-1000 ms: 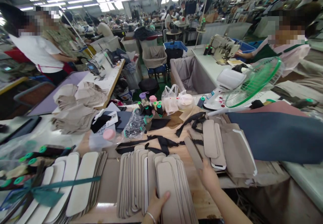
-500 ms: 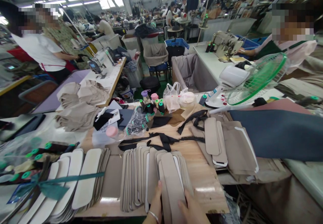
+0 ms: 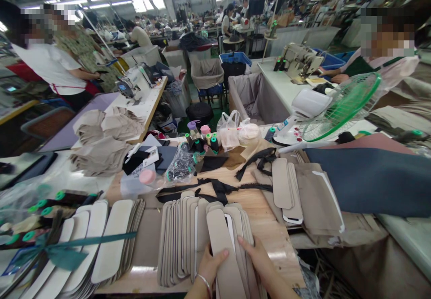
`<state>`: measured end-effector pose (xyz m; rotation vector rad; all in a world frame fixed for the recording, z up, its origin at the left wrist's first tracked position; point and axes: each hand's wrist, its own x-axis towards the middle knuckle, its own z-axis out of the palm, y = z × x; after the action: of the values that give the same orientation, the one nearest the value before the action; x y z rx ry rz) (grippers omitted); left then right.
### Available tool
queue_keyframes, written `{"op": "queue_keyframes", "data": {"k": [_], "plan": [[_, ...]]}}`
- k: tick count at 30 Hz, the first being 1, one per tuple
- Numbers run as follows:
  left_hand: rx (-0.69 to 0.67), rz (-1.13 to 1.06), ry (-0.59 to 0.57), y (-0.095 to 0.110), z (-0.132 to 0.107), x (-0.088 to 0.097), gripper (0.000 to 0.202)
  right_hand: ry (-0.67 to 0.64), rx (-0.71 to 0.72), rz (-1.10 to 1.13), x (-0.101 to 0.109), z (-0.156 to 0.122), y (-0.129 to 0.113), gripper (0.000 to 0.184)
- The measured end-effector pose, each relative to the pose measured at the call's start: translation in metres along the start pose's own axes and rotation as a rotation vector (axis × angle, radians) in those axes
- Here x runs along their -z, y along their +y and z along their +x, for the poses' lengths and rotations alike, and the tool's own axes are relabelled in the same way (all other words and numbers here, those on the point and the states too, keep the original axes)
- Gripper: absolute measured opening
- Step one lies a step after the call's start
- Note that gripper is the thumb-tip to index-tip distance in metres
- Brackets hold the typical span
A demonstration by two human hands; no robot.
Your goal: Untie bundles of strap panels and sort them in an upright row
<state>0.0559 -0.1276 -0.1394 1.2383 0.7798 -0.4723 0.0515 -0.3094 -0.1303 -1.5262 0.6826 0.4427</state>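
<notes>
In front of me a row of rounded, beige fabric-covered panels (image 3: pixel 183 240) leans in overlapping order on the wooden board. My left hand (image 3: pixel 210 265), with a bangle at the wrist, grips the front beige panel (image 3: pixel 218 231); its thumb lies across the face and the other fingers are mostly hidden. My right hand (image 3: pixel 259 258) holds the right side of the nearby panels, a digit resting on their faces. A white edge (image 3: pixel 230 227) shows between panels there. To the left lies a bundle of pale panels (image 3: pixel 112 240), tied with a green strip (image 3: pixel 97 238).
Black fabric strips (image 3: pixel 215 191) lie behind the row. More beige panels (image 3: pixel 283 182) rest on folded fabric at the right. Thread spools (image 3: pixel 198 145), plastic bags (image 3: pixel 229 130) and a green fan (image 3: pixel 350 106) stand farther back. Co-workers sit or stand by sewing machines (image 3: pixel 134 81).
My left thumb has come onto the front panel's face. That panel has shifted left, and my right hand has moved up along the panels at the right.
</notes>
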Motion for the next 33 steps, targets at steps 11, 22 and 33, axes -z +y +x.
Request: {"op": "queue_keyframes", "data": {"k": [11,22,33], "plan": [[0.069,-0.116,-0.132,0.012,-0.012,-0.018,0.096,-0.117,-0.062,0.256,0.016,-0.007,-0.022,0.083],[0.016,-0.156,-0.217,0.011,-0.018,-0.035,0.098,-0.27,-0.211,0.541,0.044,-0.012,-0.022,0.082],[0.044,-0.266,-0.119,0.005,-0.037,-0.039,0.093,-0.015,-0.197,0.458,0.067,-0.012,-0.028,0.086]]}}
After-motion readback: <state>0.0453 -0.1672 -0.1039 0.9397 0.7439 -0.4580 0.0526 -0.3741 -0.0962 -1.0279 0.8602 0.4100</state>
